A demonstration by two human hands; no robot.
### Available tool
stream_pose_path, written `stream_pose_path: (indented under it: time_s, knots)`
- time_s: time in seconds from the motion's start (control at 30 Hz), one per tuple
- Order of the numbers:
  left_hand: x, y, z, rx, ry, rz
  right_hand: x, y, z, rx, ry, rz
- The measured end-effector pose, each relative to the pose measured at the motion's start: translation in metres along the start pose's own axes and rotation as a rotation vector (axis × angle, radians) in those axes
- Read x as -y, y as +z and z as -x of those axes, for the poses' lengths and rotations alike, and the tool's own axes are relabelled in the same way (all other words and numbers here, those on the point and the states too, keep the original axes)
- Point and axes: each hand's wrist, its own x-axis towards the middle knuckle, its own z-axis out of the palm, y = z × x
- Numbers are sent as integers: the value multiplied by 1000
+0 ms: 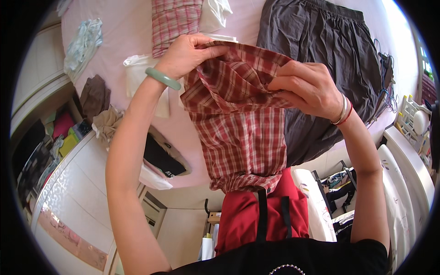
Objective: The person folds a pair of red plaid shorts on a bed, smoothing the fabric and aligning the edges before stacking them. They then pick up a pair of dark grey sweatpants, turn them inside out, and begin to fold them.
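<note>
A red plaid garment (245, 137) with white lines hangs stretched between my hands, its lower part reaching down in front of my red clothing. My left hand (185, 55), with a green bangle at the wrist, pinches the upper left edge between thumb and fingers. My right hand (309, 87) is closed on the upper right of the cloth, its fingertips partly hidden in the folds. Between the hands the fabric gapes and bunches. Behind it on the bed lies a dark grey garment (330, 55) with a gathered waistband.
The bed (123, 27) has a pale pink sheet. On it are a folded pink plaid garment (174, 20), white cloth (135, 73), a brown bundle (95, 96) and a pale blue bundle (85, 46). An open cupboard (41, 146) is at left; a rack with clothes (339, 192) stands lower right.
</note>
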Motion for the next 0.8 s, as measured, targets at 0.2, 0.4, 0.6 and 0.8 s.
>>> stream_pose_path:
  time_s: [0.2,0.4,0.6,0.8]
  knots:
    - [-79,10,32,222,-161,151,106,20,-12,236,-251,-300]
    - [-112,37,89,313,-232,402,130,3,-30,91,-270,-150]
    - [-113,51,163,235,-75,482,157,-29,-14,-32,-100,61]
    - [-154,66,247,112,13,388,226,-49,-18,-99,56,0]
